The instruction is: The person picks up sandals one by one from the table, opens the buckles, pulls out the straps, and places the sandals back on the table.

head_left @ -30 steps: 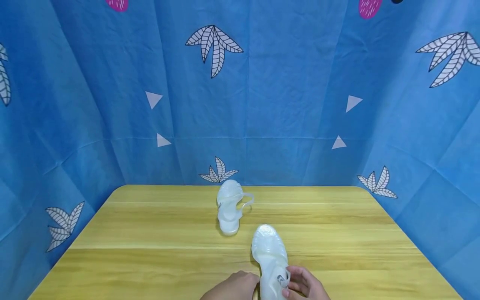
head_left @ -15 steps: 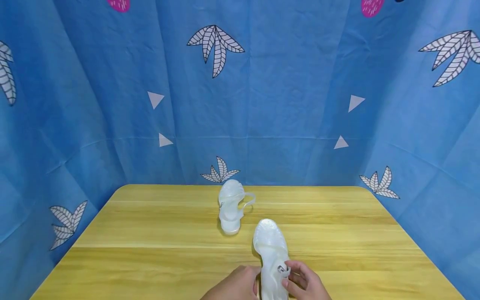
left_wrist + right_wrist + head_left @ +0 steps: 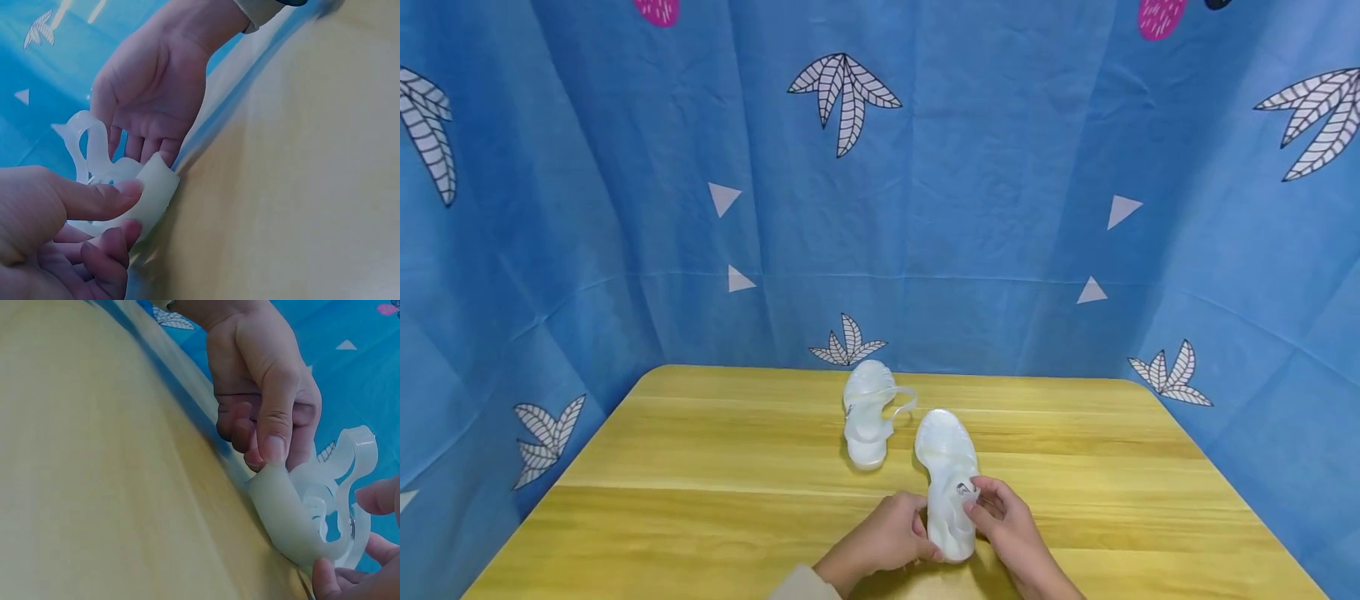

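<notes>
Two translucent white jelly sandals lie on a yellow wooden table point(image 3: 700, 467). The far sandal point(image 3: 867, 415) lies alone near the back edge, its strap sticking out to the right. The near sandal point(image 3: 946, 467) points away from me, just right of the far one. My left hand point(image 3: 917, 533) pinches its heel point(image 3: 153, 187) between thumb and fingers point(image 3: 275, 447). My right hand point(image 3: 981, 504) holds the ankle strap at the small metal buckle point(image 3: 964, 489), fingers curled at the sandal's right side. In the right wrist view the strap point(image 3: 350, 462) arches up over the heel.
Blue cloth with leaf and triangle prints point(image 3: 925, 208) walls in the table at the back and both sides. A beige sleeve cuff point(image 3: 797, 583) shows at my left wrist. Bare tabletop lies to the left and right of the sandals.
Both hands have slid the near sandal forward across the table, so it now lies beside the far sandal. The far sandal has not moved.
</notes>
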Available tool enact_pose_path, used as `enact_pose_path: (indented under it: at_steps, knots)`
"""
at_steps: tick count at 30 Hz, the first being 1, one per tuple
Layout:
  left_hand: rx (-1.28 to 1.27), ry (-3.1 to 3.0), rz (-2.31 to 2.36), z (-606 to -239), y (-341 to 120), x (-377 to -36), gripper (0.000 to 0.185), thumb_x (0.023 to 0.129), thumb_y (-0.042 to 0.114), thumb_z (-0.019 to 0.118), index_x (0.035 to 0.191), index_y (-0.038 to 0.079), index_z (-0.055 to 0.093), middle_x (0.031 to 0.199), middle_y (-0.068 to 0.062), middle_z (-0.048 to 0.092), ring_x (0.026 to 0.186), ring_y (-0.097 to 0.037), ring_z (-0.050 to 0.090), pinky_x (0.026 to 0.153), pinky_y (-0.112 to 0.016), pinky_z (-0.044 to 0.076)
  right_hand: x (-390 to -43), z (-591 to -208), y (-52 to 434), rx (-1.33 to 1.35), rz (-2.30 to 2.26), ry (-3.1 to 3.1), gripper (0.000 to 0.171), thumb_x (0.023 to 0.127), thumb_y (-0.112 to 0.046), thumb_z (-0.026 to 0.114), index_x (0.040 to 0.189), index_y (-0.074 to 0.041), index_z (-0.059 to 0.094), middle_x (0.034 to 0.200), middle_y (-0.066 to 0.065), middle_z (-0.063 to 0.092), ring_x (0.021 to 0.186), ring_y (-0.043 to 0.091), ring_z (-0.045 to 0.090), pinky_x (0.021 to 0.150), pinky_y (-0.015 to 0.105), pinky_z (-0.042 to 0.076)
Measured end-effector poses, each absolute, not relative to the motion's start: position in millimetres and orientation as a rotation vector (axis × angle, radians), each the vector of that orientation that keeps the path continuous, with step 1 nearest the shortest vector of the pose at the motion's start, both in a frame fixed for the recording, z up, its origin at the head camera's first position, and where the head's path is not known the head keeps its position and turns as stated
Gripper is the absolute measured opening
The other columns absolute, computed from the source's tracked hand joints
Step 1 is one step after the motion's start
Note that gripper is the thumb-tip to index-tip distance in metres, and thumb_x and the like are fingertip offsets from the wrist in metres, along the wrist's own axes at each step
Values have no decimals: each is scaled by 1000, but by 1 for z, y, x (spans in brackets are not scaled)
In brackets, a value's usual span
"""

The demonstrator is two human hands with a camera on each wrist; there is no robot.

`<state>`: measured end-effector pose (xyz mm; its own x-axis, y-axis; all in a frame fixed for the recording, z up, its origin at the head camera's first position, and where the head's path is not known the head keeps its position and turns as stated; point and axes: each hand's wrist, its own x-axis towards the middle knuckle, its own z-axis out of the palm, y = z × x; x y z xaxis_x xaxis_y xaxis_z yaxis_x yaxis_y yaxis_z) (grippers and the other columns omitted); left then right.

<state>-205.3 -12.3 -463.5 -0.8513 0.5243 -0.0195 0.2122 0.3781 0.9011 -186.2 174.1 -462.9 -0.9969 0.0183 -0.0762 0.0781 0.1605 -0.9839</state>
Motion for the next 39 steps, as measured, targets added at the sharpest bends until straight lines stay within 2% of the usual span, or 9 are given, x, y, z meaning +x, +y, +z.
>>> enact_pose_path:
  at_steps: [5,11,16,20,24,31,33,39]
  knots:
    - [575,2364,1479,-463,-11,-217,37,70,0,79,104,6,66,54,2,56,42,-8,46,38,-19,37,-200,-462,170,115,-2039,2329,44,91,-14,59,129,3,44,137,28,44,126,39,43,90,40,47]
    - [522,2421,1479,-462,-7,-227,34,71,0,77,103,6,67,55,1,56,45,-9,46,41,-22,36,-219,-461,168,133,-2081,2306,43,92,-13,56,130,2,43,136,26,45,120,32,47,85,34,48]
    - [488,2451,1510,-462,-4,-234,35,71,-2,75,105,3,66,56,1,56,48,-9,48,43,-22,37,-229,-462,167,108,-2088,2304,46,94,-15,53,133,5,39,137,29,41,123,36,45,89,38,47]
    - [457,2451,1569,-463,-3,-237,44,72,-5,72,115,0,63,57,-1,56,49,-10,48,44,-23,38,-238,-463,164,102,-2101,2314,47,94,-16,53,133,5,39,138,30,41,124,36,44,88,36,47]
    - [453,2443,1615,-466,-2,-242,46,76,-6,68,120,2,60,54,0,53,45,-9,46,42,-21,35,-247,-463,161,106,-2110,2335,45,94,-17,54,132,3,41,138,28,42,123,34,45,85,34,47]
    - [438,2546,1604,-473,-3,-248,33,79,-5,65,111,0,62,60,2,50,49,-8,48,45,-22,40,-260,-465,157,100,-2104,2346,45,94,-15,53,133,3,40,138,27,42,123,33,44,85,34,44]
    - [418,2576,1590,-472,-3,-250,35,80,-5,65,115,-3,60,63,1,50,52,-9,48,47,-23,40,-264,-465,155,100,-2104,2351,44,93,-12,52,133,3,41,137,26,43,122,33,45,83,33,44]
    - [373,2643,1536,-470,-3,-254,31,82,-2,64,113,-3,59,67,-1,49,60,-12,47,53,-24,39,-275,-466,150,110,-2094,2364,41,90,-4,48,130,3,44,136,26,44,120,33,46,81,33,44]
